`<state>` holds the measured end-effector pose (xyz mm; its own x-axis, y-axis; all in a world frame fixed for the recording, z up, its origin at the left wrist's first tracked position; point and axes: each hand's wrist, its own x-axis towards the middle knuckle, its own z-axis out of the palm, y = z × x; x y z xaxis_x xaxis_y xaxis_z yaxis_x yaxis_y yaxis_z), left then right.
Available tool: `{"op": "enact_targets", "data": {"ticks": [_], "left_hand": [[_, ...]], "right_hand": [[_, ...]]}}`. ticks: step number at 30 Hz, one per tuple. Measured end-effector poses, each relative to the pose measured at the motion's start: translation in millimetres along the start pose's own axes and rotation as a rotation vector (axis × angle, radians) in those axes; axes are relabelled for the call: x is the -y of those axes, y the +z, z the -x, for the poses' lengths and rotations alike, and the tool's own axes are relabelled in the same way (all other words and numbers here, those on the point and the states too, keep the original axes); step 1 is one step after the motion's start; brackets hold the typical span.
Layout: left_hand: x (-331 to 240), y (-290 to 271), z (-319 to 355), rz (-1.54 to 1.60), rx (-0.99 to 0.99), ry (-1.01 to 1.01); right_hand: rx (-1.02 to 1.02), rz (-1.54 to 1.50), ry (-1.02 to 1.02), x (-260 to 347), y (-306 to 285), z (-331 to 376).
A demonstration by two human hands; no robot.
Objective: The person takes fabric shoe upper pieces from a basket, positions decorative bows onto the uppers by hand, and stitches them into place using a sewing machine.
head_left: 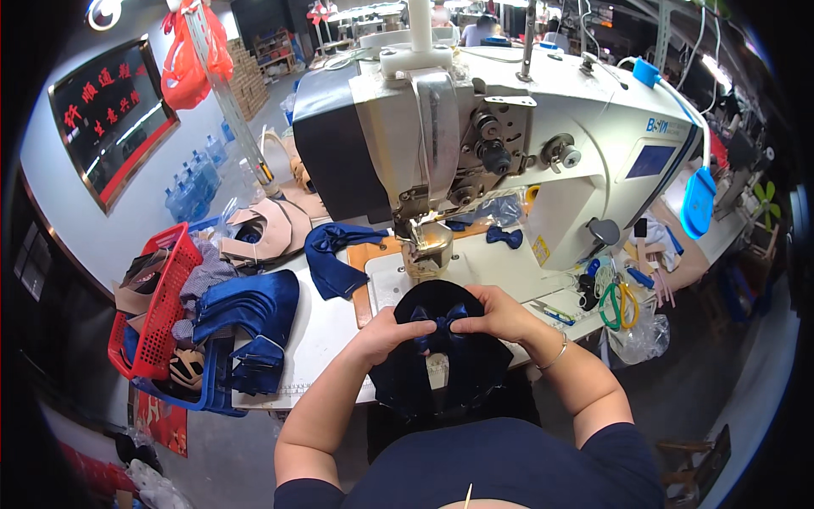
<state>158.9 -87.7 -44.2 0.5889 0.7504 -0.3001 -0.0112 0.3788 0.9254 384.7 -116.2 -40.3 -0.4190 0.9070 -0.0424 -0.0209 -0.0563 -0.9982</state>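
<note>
Shoe upper [441,339]: navy velvet-like cloth, matt, soft nap. Bow [438,322]: blue satin-like cloth, slight sheen. Sewing machine [509,136]: glossy white painted casing, bare metal knobs. Basket [165,297]: red perforated plastic. Bracelet [559,351]: shiny metal.

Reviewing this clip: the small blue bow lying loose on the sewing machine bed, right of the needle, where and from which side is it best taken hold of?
Probably the pinched middle knot of the small blue bow, pinched from above. It lies flat on the machine bed, its loops spread to either side, so the narrow waist looks the firmest part. Coming from the front right likely avoids the needle head.
</note>
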Motion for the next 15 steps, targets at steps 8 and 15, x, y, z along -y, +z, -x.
{"op": "enact_targets", "data": {"ticks": [8,15], "left_hand": [[5.1,-0.1,0.5,0.053,-0.054,0.177],[9.3,5.1,1.6,0.000,-0.088,0.238]], "right_hand": [[-0.687,0.784,-0.644,-3.2,13.3,3.9],[-0.691,0.947,-0.745,-8.2,24.0,7.7]]}}
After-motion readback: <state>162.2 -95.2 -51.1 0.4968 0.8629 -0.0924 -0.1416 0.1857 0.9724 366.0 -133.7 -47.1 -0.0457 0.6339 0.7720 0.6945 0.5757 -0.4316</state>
